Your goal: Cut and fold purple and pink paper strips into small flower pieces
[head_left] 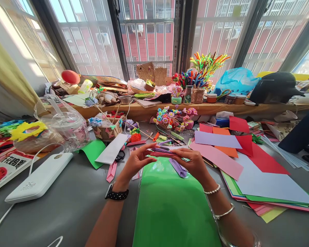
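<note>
Centre of the frame, just above the middle, two hands are meeting over a grey table [74, 202]: the left hand [135, 161] and the right hand [193, 163] are each pinching one end of a thin bundle of folded paper strips [161, 151], pink and purple, exact count impossible to tell. Both hands are closing partway, fingers curled with thumbs on top, gripping the bundle. Its long axis is running left to right across the frame, roughly level, ends pointing toward each palm. One purple folded piece [178, 168] is lying just below the right hand on one green sheet [170, 209] spreading toward the lower centre. One black watch [116, 194] is sitting on the left wrist; two bracelets [216, 202] are showing on the right wrist. One white power bank [39, 178] is lying at lower left with one cable. One stack of coloured paper [247, 164] is fanning out at right. One pair of scissors [119, 156] is resting near the left hand.
</note>
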{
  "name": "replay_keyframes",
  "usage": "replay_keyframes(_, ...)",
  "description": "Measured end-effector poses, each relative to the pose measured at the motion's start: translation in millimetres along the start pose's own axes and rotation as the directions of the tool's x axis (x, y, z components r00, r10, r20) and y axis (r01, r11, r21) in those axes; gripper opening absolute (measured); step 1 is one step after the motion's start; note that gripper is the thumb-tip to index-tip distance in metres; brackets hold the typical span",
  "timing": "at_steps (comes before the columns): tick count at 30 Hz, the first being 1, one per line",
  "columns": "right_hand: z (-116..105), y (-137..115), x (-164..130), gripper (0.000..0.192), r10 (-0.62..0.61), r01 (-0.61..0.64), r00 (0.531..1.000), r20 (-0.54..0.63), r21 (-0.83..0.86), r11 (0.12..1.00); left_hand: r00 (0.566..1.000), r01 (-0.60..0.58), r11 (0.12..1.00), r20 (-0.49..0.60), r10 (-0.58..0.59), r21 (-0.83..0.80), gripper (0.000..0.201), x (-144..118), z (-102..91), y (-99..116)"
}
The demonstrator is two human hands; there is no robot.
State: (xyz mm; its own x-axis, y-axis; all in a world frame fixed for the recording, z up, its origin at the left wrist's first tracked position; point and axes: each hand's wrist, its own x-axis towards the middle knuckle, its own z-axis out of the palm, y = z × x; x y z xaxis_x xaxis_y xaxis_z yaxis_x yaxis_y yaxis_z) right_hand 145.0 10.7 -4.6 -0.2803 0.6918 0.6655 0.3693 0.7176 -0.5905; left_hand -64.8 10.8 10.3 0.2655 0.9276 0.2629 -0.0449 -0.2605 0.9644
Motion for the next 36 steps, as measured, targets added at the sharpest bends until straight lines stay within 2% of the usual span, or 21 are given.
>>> replay_keyframes(2,1.9,-1.4,0.3,0.024,0.007,-0.007,1.000,-0.029,0.012,1.000,0.999,0.020,0.989,-0.035,-0.025,-0.148,0.056,2.0,7.3,-7.6)
replay_keyframes(3,3.5,-2.4,0.4,0.024,0.014,-0.013,0.999,-0.044,0.014,1.000,0.998,0.044,0.975,-0.036,-0.053,-0.219,0.055,3.0,12.4,-11.9)
replay_keyframes(6,11.2,-5.3,-0.3,0.025,0.023,-0.024,0.995,-0.093,-0.004,1.000,0.996,0.071,0.909,-0.024,-0.089,-0.410,0.029,5.7,32.3,-22.5)
replay_keyframes(9,22.0,-6.0,-2.5,0.026,-0.031,0.023,0.992,-0.123,-0.070,0.997,0.994,0.066,0.788,-0.031,-0.107,-0.612,0.029,7.4,52.6,-26.9)
replay_keyframes(12,31.5,-4.9,-5.2,0.027,-0.092,0.065,0.982,-0.165,-0.162,0.985,0.986,0.049,0.698,-0.078,-0.149,-0.714,0.025,9.6,64.5,-27.3)
replay_keyframes(15,36.3,-4.6,-6.8,0.027,-0.091,0.060,0.982,-0.167,-0.180,0.982,0.978,0.013,0.669,-0.131,-0.164,-0.743,0.019,12.3,66.9,-27.0)
replay_keyframes(18,36.6,-6.4,-6.5,0.026,-0.039,0.016,0.983,-0.181,-0.128,0.992,0.977,0.010,0.659,-0.134,-0.168,-0.752,0.017,13.9,65.4,-25.5)
replay_keyframes(27,29.0,-10.5,-3.8,0.012,0.173,-0.164,0.960,-0.218,0.059,0.985,0.993,0.075,0.692,-0.007,-0.116,-0.718,0.020,10.3,64.4,-21.8)
replay_keyframes(36,29.3,-12.4,-4.1,0.011,0.189,-0.185,0.936,-0.296,0.045,0.982,0.995,0.088,0.707,0.029,-0.095,-0.702,0.023,9.9,64.4,-23.3)
